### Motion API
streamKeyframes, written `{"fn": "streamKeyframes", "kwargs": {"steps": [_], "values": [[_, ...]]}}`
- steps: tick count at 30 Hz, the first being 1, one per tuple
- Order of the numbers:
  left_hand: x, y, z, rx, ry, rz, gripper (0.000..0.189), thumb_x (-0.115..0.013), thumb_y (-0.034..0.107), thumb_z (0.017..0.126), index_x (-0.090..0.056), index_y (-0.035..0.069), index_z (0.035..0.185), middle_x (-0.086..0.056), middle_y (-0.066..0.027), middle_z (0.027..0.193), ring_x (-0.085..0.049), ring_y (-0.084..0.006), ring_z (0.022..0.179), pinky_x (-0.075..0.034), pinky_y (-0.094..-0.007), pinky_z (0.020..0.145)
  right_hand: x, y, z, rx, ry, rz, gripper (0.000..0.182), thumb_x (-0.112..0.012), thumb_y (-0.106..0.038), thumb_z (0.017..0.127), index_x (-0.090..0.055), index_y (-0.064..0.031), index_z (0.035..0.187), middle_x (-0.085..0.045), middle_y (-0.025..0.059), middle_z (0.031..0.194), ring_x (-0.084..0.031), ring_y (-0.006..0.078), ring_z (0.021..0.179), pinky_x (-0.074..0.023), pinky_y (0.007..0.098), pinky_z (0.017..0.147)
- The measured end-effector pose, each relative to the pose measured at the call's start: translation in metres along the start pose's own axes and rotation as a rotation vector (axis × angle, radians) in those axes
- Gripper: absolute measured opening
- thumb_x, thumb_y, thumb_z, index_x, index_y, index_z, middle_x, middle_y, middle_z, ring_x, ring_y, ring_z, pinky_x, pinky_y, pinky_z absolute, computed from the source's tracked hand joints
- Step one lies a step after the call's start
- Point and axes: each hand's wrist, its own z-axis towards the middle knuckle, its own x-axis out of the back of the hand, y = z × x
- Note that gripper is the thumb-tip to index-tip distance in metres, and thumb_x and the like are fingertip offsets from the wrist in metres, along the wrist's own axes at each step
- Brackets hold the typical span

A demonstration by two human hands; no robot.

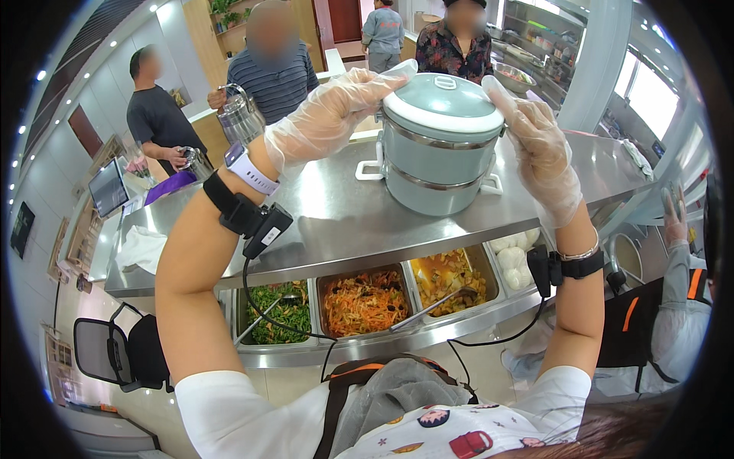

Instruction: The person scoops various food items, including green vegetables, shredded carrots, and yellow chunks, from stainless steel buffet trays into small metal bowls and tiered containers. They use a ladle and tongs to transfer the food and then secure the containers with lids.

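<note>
A grey-green stacked food carrier (438, 166) with steel bands stands on the stainless steel counter (321, 212). Its domed lid (438, 94) has a white rim and sits on top. My left hand (338, 112), in a clear plastic glove, grips the lid's left edge. On the opposite side, my right hand (536, 140), also gloved, has its thumb on the lid's rim and its fingers down along the upper tier. White side clips (370, 163) hang outward from the carrier, swung away from its wall.
Below the counter sit pans of chopped greens (281, 310), shredded carrot mix (364, 304), yellow stew (453, 281) and white buns (514, 261); ladles rest in some. People stand across the counter, two holding steel containers (241, 117). A co-worker (682, 321) is at right.
</note>
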Motion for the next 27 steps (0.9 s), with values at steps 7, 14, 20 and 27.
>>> {"fn": "streamKeyframes", "kwargs": {"steps": [7, 14, 20, 27], "values": [[0.011, 0.008, -0.014, 0.259, 0.007, -0.425, 0.045, -0.053, 0.008, 0.103, -0.046, 0.002, 0.147, -0.052, -0.0118, 0.146, -0.047, -0.0204, 0.135, -0.037, -0.0313, 0.115, 0.002, -0.012, -0.007, -0.172, -0.103, -0.007, 0.061, -0.054, 0.015, 0.084, -0.057, -0.01, 0.14, -0.063, 0.0151, 0.128, -0.057, 0.0354, 0.123, -0.0434, 0.0385, 0.107], [0.006, -0.016, -0.02, 0.226, 0.013, -0.44, 0.045, -0.053, 0.008, 0.102, -0.047, 0.0, 0.146, -0.054, -0.0095, 0.145, -0.047, -0.015, 0.132, -0.033, -0.0282, 0.115, -0.01, -0.005, -0.023, -0.323, -0.123, 0.343, 0.054, -0.043, 0.011, 0.096, -0.042, 0.0007, 0.149, -0.046, 0.016, 0.153, -0.044, 0.0277, 0.141, -0.0315, 0.0349, 0.116], [-0.015, 0.025, -0.017, 0.337, 0.11, 0.103, 0.062, -0.063, 0.011, 0.091, -0.041, -0.005, 0.147, -0.066, -0.0232, 0.119, -0.065, -0.0238, 0.108, -0.048, -0.0302, 0.099, -0.025, -0.019, -0.029, -0.445, 0.049, 0.436, 0.058, -0.046, 0.012, 0.094, -0.039, 0.0006, 0.151, -0.05, 0.0205, 0.148, -0.049, 0.0297, 0.138, -0.0355, 0.034, 0.112], [-0.044, 0.027, -0.034, 0.131, 0.232, 0.407, 0.079, -0.055, 0.008, 0.09, -0.008, -0.019, 0.148, -0.057, -0.0423, 0.115, -0.062, -0.0497, 0.106, -0.051, -0.0445, 0.094, -0.029, -0.036, -0.034, -0.509, 0.155, 0.625, 0.057, -0.045, 0.005, 0.1, -0.031, -0.0004, 0.155, -0.036, 0.0167, 0.159, -0.039, 0.0252, 0.144, -0.0282, 0.0334, 0.117]]}}
